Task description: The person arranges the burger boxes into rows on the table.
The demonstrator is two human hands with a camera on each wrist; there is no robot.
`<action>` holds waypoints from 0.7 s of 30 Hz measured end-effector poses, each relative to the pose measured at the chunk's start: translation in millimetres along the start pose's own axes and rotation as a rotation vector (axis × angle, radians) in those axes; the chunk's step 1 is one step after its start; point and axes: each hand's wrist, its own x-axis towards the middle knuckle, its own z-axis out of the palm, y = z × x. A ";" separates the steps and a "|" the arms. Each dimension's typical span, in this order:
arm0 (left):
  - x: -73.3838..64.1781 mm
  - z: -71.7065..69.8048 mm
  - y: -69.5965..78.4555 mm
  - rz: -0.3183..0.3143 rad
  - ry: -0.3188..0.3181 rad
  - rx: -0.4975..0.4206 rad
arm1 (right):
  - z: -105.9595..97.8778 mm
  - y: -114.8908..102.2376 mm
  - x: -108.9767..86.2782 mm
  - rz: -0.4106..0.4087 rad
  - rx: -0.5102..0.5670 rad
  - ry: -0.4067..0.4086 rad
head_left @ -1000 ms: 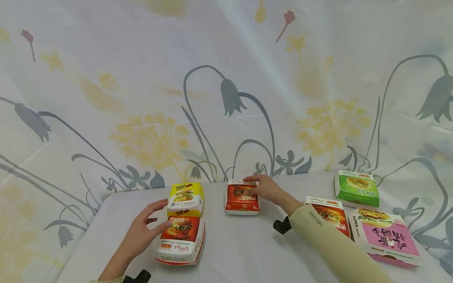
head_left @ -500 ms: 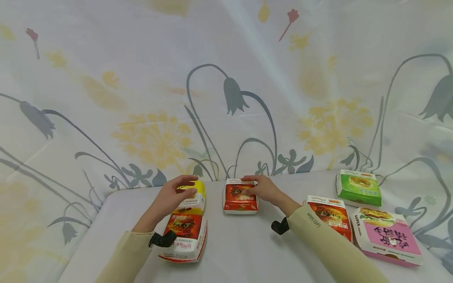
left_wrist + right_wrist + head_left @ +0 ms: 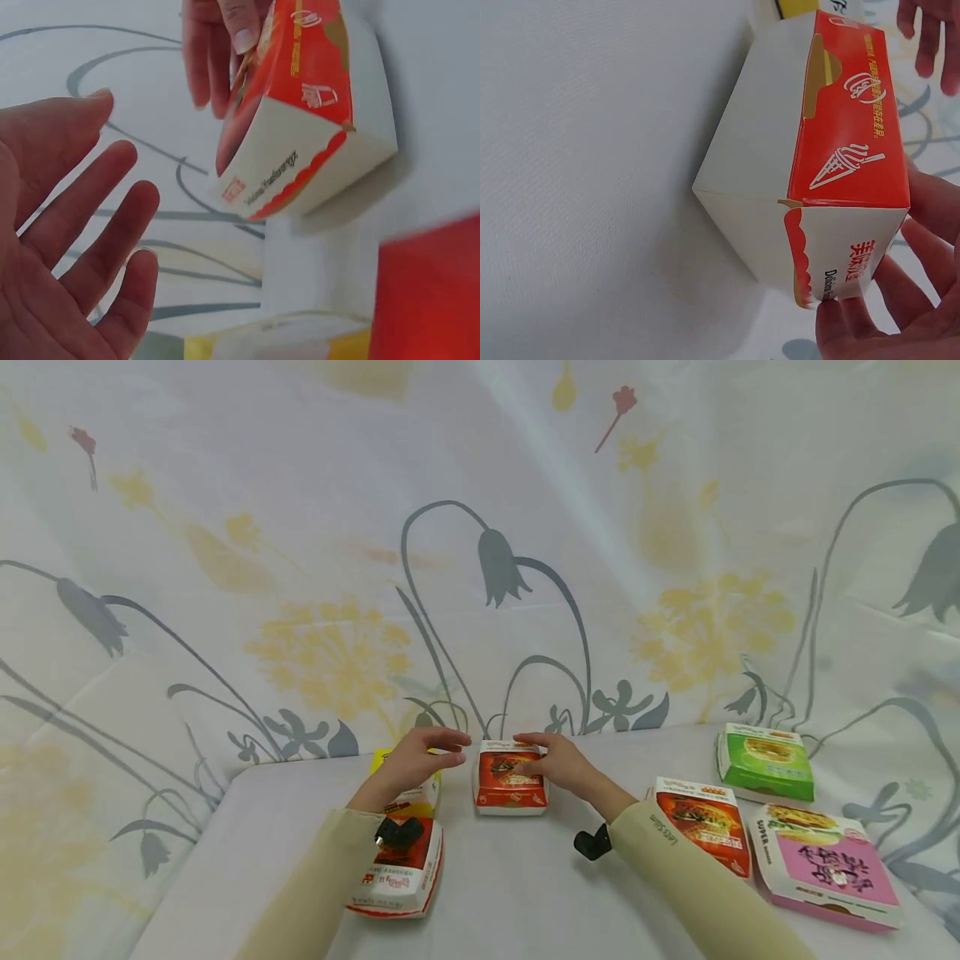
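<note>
A red and white burger box (image 3: 512, 781) sits at the back middle of the table. My right hand (image 3: 566, 767) holds its right side; in the right wrist view the fingers (image 3: 911, 289) curve round the side and edge of the box. My left hand (image 3: 411, 767) hovers just left of this box, apart from it, with fingers spread loosely and nothing in them, as the left wrist view shows. Beneath the left hand and sleeve, partly hidden, lie a yellow and white burger box (image 3: 420, 797) and, nearer me, another red and white burger box (image 3: 397, 881).
To the right, a third red and white box (image 3: 701, 822) is partly behind the right sleeve. Beside it lie a pink box (image 3: 828, 868) and a green box (image 3: 765, 762). A flower-patterned sheet (image 3: 480, 527) rises behind the white table surface (image 3: 517, 893).
My left hand has moved right and forward, from beside the left pair of boxes to near the middle box. My right hand has stayed at the middle box, which has hardly moved.
</note>
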 end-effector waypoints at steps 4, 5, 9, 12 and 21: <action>9.8 11.4 0.0 0.002 -0.039 0.005 | 0.7 0.1 0.0 0.007 0.008 0.005; 11.9 13.8 -0.6 -0.002 -0.045 0.008 | 0.7 0.5 0.1 0.006 0.006 0.006; 17.1 22.2 -1.0 -0.040 -0.059 0.028 | -0.1 2.3 0.2 0.002 0.007 0.007; 19.0 27.5 -1.6 -0.056 -0.072 0.047 | 0.1 3.7 0.0 -0.003 0.017 0.009; 17.0 35.0 -0.4 -0.077 -0.108 0.145 | 3.1 6.5 -0.1 -0.002 0.029 0.029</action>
